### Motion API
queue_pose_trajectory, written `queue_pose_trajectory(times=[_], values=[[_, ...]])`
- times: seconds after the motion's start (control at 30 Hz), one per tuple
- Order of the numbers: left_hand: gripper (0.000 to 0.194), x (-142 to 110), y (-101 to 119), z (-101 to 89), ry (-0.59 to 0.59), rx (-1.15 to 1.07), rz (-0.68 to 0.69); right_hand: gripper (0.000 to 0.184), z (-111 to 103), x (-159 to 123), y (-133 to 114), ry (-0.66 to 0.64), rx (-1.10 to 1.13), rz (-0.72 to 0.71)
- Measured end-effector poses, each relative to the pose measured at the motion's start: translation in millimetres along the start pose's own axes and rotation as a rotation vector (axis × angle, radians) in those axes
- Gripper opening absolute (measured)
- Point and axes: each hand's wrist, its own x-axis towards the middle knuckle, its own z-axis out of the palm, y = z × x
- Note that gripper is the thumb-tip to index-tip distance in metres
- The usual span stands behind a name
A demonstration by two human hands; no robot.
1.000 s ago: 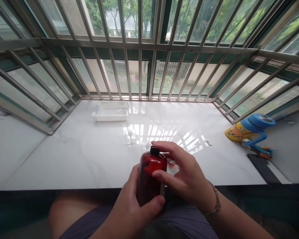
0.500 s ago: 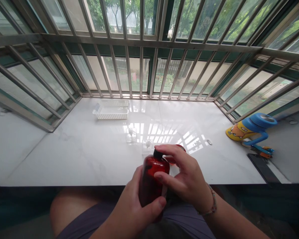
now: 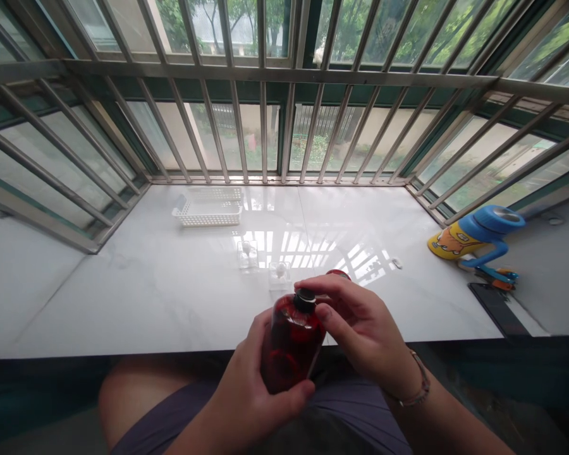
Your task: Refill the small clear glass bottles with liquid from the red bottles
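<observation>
My left hand grips a dark red plastic bottle around its lower body, with the bottle tilted toward me. The bottle's black cap points up and away. My right hand is at the cap, with thumb and fingers pinched on it. Just past those fingers, a red round object is partly hidden behind my right hand. A small clear cube with a white item inside stands close to the bottle's top, and another stands farther back.
A white marble sill runs under everything, backed by steel window bars. A white plastic basket stands at its far side. At right are a blue and yellow cup, a small tool and a dark phone.
The bottle has tipped, its cap turning more toward me. My right fingers have closed in on the cap. The red round object shows a little more above my right hand.
</observation>
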Motion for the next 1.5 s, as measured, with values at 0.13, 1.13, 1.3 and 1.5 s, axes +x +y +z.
queue_pose_trajectory(times=[0.13,1.13,1.3,1.5], values=[[0.092,-1.1,-3.3,-3.2,0.027,0.092,0.000,0.030,-5.6,1.9,-6.7,-0.002,-0.162,-0.099],[0.087,-0.7,-26.3,-14.4,0.082,-0.144,-0.081,0.026,-73.8,14.3,36.2,0.294,-0.915,-0.180],[0.083,0.9,-42.2,-28.5,0.280,-0.032,-0.148,0.046,-84.7,7.1,76.0,0.038,-1.043,0.022],[0.076,8.4,-78.1,-40.3,0.418,0.123,-0.149,0.023,-76.7,0.6,93.8,0.068,-0.998,0.102]])
